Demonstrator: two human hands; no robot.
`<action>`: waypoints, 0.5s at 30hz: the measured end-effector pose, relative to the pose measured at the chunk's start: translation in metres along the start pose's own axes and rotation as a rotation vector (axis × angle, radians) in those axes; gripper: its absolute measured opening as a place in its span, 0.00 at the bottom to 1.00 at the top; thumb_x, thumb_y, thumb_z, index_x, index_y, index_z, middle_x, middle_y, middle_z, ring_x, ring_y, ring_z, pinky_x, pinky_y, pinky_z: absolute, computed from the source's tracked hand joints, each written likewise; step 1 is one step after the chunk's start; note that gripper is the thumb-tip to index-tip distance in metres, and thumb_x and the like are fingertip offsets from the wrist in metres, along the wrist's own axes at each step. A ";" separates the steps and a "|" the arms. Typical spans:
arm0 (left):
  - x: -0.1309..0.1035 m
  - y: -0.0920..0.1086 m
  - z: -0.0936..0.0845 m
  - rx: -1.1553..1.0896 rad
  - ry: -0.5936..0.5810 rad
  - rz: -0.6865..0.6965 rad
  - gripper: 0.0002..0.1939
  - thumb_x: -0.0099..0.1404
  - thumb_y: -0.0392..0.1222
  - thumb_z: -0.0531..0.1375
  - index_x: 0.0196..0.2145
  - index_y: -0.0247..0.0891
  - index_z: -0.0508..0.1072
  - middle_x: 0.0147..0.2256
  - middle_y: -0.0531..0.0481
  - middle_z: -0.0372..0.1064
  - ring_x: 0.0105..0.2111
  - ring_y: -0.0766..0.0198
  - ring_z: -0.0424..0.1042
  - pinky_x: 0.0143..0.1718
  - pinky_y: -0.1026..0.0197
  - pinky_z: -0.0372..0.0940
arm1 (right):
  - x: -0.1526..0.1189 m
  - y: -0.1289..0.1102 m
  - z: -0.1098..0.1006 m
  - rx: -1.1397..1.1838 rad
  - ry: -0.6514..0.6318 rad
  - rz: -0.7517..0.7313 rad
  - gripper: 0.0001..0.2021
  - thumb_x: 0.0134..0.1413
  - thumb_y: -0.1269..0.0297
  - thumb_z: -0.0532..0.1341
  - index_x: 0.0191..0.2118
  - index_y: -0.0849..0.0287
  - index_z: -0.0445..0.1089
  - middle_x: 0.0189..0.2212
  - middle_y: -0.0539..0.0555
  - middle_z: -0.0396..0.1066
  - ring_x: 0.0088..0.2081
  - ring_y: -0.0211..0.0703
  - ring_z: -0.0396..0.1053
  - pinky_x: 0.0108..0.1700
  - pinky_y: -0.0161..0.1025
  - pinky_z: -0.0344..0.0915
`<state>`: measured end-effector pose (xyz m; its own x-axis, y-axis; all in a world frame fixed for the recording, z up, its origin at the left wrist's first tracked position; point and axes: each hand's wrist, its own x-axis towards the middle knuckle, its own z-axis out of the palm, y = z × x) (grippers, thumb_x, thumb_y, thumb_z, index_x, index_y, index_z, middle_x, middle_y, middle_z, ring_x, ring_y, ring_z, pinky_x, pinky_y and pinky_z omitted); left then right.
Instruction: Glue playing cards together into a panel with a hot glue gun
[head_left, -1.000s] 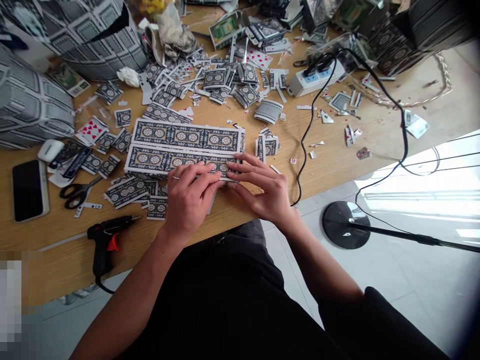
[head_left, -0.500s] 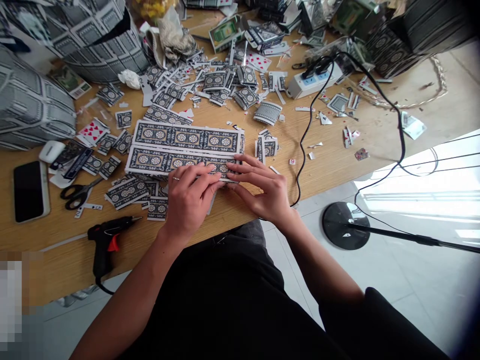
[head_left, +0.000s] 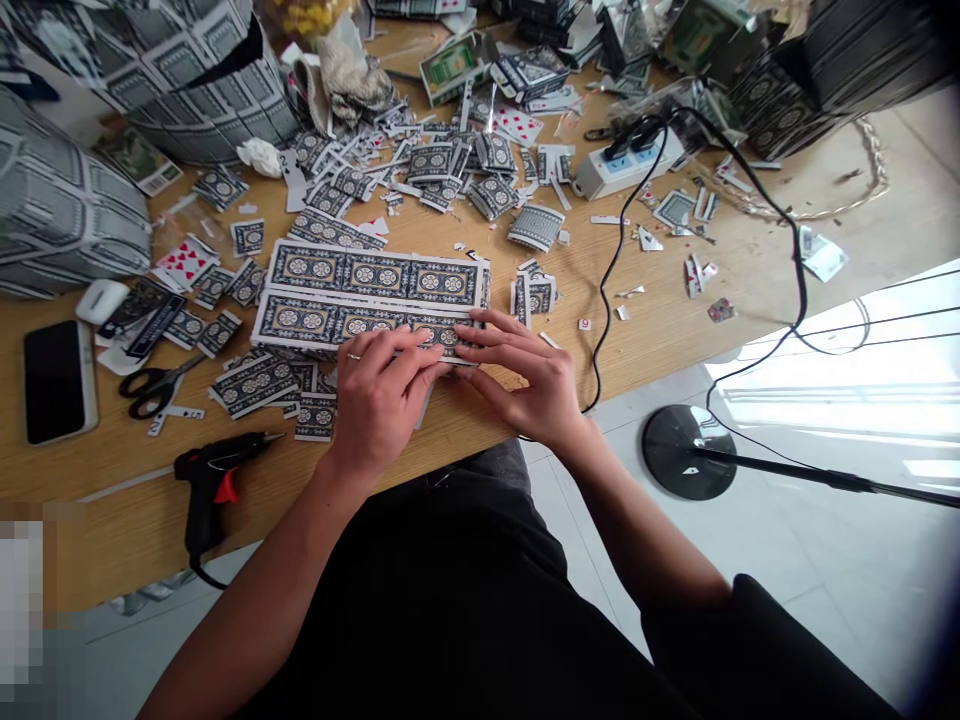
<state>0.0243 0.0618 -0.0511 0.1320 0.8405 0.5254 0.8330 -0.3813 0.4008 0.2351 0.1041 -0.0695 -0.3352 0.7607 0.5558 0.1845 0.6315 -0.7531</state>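
A flat panel of patterned playing cards [head_left: 375, 270], laid in two rows, lies on the wooden table. My left hand [head_left: 386, 385] rests over the panel's front edge, its fingers bent and its thumb near the edge. My right hand [head_left: 521, 375] grips the front right corner, fingers on top and thumb below. The two hands' fingertips almost meet. Between them the edge of the panel is partly hidden, and the underside cannot be seen. Cut card pieces [head_left: 255, 385] lie left of my left hand.
A black glue gun [head_left: 206, 490], scissors [head_left: 154, 390] and a phone [head_left: 60, 382] lie on the left. Card scraps [head_left: 442, 165] are heaped behind the panel. A power strip [head_left: 630, 165] with a black cable stands back right. Large card-covered objects [head_left: 67, 210] stand at the back left.
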 end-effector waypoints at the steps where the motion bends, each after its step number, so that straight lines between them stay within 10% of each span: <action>1: 0.000 0.000 0.000 0.002 0.001 0.005 0.02 0.74 0.42 0.68 0.44 0.46 0.82 0.47 0.50 0.84 0.52 0.54 0.81 0.57 0.48 0.69 | 0.000 0.000 0.000 0.003 -0.002 0.003 0.14 0.65 0.70 0.71 0.52 0.48 0.84 0.55 0.52 0.84 0.63 0.57 0.79 0.69 0.64 0.75; 15: 0.001 0.000 -0.004 0.062 -0.037 0.074 0.07 0.73 0.43 0.69 0.49 0.48 0.84 0.50 0.48 0.82 0.53 0.52 0.79 0.58 0.46 0.67 | 0.002 -0.001 -0.005 -0.016 -0.052 0.032 0.10 0.68 0.69 0.69 0.51 0.50 0.84 0.54 0.53 0.85 0.64 0.55 0.78 0.70 0.62 0.74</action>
<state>0.0223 0.0614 -0.0476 0.2137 0.8249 0.5233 0.8516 -0.4198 0.3140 0.2395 0.1057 -0.0660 -0.3767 0.7719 0.5121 0.2109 0.6098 -0.7640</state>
